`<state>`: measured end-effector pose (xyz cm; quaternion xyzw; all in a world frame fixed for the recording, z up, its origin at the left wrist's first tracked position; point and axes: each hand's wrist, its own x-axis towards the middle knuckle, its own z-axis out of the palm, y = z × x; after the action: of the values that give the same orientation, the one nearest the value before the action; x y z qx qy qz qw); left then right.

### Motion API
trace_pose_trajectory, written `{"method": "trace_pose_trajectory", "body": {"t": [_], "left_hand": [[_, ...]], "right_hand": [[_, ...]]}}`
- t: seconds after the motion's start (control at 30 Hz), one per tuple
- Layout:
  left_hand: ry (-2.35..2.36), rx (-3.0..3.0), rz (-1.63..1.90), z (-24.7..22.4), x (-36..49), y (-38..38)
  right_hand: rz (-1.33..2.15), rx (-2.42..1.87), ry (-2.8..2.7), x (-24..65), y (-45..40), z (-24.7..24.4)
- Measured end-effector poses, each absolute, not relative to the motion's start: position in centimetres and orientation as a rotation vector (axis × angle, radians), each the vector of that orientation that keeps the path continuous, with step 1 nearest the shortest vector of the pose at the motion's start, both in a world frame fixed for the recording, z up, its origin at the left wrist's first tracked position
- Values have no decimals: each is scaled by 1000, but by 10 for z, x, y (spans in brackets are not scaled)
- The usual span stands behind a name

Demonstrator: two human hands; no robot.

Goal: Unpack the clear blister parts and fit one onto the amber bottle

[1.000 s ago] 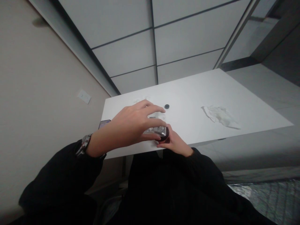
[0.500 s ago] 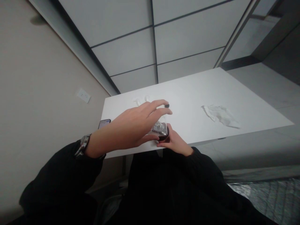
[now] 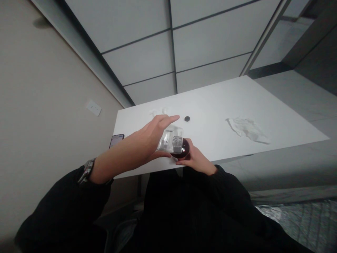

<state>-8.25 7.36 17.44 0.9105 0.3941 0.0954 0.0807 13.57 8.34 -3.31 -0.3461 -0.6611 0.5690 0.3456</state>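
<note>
The small dark container (image 3: 181, 149), round and glossy with a reddish-brown tint, sits at the near edge of the white table (image 3: 226, 102), directly in front of the person. The right hand (image 3: 193, 160) grips it from the near side, fingers curled about its lower body. Against the container's left side lies a piece of clear crinkled plastic (image 3: 168, 140), thin and shiny, which appears to be a wrapper or bag. The left hand (image 3: 151, 140) holds this plastic between thumb and palm, while its fingers extend flat and narrow toward the far side of the table.

Assessment of progress: the plastic seems partly drawn off or laid against the container; whether it is fully separated cannot be determined. The container appears to be without a cap. Handling of the two items is judged to be midway, with both still in hand.

Beyond the container, toward the far side of the table, lies a small black cap (image 3: 187, 118), disc-shaped and matt. To the left of that cap are small white items (image 3: 158, 111), too faint to identify. Well to the right of the container rests a crumpled white tissue (image 3: 247, 129), soft and creased. Left of the container, at the table's left edge, lies a phone (image 3: 116, 140) with its screen lit. The left wrist bears a metal watch (image 3: 86, 168).
</note>
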Motion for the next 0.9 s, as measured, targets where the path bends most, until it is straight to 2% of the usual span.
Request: {"method": "trace_pose_trajectory", "body": {"t": [0.23,0.9], "left_hand": [[1318,2516,203,172,-92,75],[1239,2880,38,186,-83,77]], "right_hand": [[1450,-929,-1746,136,84,-35],[1477,-945,-1730,136,82,-33]]}}
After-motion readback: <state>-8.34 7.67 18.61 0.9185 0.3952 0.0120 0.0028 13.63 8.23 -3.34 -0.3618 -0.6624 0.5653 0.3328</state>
